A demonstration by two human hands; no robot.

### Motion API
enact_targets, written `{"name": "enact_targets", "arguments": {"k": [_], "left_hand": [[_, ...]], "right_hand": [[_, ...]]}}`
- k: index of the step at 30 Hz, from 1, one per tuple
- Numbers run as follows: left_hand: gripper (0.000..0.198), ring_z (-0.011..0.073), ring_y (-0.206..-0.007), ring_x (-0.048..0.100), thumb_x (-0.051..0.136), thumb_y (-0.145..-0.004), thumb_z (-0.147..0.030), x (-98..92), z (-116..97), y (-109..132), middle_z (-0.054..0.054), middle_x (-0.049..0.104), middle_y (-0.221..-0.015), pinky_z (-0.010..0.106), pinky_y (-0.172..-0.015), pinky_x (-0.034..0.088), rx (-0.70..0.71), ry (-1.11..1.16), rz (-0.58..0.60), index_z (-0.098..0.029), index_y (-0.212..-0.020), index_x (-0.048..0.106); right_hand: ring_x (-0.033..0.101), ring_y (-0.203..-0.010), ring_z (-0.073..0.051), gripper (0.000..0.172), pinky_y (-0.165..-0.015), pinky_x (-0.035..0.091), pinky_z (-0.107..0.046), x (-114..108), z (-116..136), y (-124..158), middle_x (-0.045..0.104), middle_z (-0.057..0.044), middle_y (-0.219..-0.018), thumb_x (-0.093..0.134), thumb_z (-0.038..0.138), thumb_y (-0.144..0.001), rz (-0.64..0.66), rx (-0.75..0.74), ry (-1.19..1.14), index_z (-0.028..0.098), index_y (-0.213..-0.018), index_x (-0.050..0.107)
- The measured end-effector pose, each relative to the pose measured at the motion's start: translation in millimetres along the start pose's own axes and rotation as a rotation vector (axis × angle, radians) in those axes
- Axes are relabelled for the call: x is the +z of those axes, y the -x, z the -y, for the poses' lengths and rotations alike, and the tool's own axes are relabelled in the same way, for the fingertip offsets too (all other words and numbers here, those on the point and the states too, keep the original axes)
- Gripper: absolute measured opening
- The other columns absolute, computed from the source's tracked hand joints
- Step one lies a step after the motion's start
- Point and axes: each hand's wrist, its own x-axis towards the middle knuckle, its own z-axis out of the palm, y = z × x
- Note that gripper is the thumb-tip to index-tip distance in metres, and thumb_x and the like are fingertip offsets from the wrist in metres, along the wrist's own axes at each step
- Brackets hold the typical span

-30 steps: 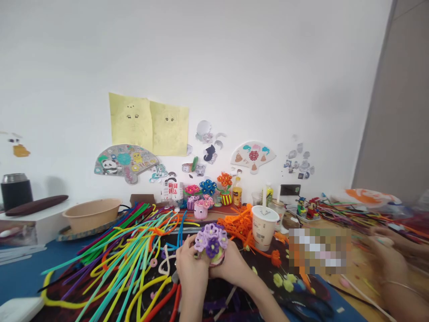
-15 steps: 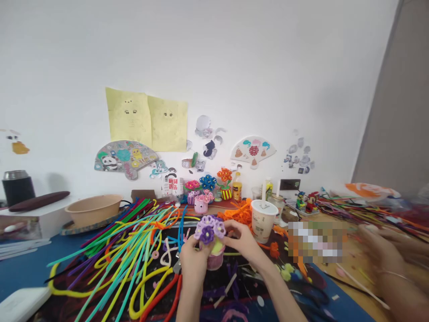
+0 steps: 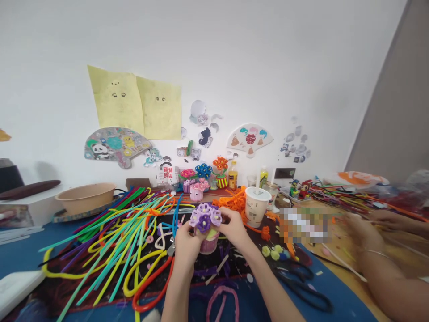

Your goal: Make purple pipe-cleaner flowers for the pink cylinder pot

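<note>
The flowers (image 3: 205,218) are lilac and deep purple, their pot (image 3: 209,245) pink — the vase (image 3: 222,181) striped yellow-and-red.

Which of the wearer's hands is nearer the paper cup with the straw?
Right. The right hand is left of the paper cup, at the flower pot's right side; the left hand is farther away, at the pot's left side.

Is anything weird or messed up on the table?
Yes: a blocky, pixelated patch right of the cup hides what's there. Loose scraps lie scattered near the flower pot; the pot, between left hand and right hand, shows no obvious damage.
</note>
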Motion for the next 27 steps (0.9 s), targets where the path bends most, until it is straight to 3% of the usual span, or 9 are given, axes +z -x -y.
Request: {"name": "enact_targets", "arguments": {"k": [6,12,19,23,27], "left_hand": [[0.035,0.0176,-0.063,0.056,0.080,-0.047,-0.034,0.5,-1.7,1.4,0.004,0.070,-0.068,0.028,-0.061,0.045,-0.008,0.005,-0.021,-0.010,-0.072,0.074],[0.044,0.0189,-0.061,0.059,0.080,-0.053,-0.039,-0.4,1.0,2.5,0.003,0.068,-0.063,0.030,-0.062,0.048,-0.038,0.049,0.017,-0.010,-0.087,0.077],[0.047,0.0185,-0.062,0.059,0.083,-0.046,-0.042,2.5,2.1,-1.5,0.004,0.069,-0.065,0.029,-0.063,0.048,-0.056,0.081,0.023,-0.010,-0.079,0.077],[0.048,0.0171,-0.060,0.059,0.082,-0.048,-0.044,5.1,6.5,-3.8,0.004,0.070,-0.067,0.028,-0.061,0.048,-0.052,0.093,0.014,-0.010,-0.082,0.077],[0.045,0.0191,-0.062,0.061,0.081,-0.047,-0.041,4.7,3.4,-1.9,0.006,0.072,-0.071,0.030,-0.062,0.050,-0.038,0.091,0.034,-0.010,-0.080,0.076]], "right_hand": [[0.047,-0.061,-0.013,0.011,-0.057,0.035,-0.024,2.1,2.4,0.5,0.061,0.001,-0.066,0.070,0.027,-0.068,-0.010,-0.004,-0.020,0.017,-0.070,0.070],[0.047,-0.059,-0.012,0.013,-0.059,0.038,-0.024,2.8,-3.7,-0.8,0.061,0.001,-0.063,0.072,0.028,-0.066,-0.009,0.027,-0.053,0.015,-0.069,0.072],[0.059,-0.065,-0.017,0.024,-0.064,0.049,-0.028,-3.2,-6.3,-2.2,0.070,-0.003,-0.070,0.075,0.039,-0.067,0.003,0.082,-0.109,0.015,-0.071,0.074],[0.058,-0.062,-0.016,0.021,-0.062,0.049,-0.028,-9.4,-1.5,-0.9,0.069,-0.002,-0.065,0.080,0.033,-0.060,-0.012,0.108,-0.111,0.014,-0.069,0.074],[0.061,-0.063,-0.017,0.027,-0.063,0.052,-0.030,-5.3,3.8,4.0,0.071,-0.002,-0.067,0.081,0.039,-0.060,0.039,0.124,-0.156,0.014,-0.068,0.075]]}}
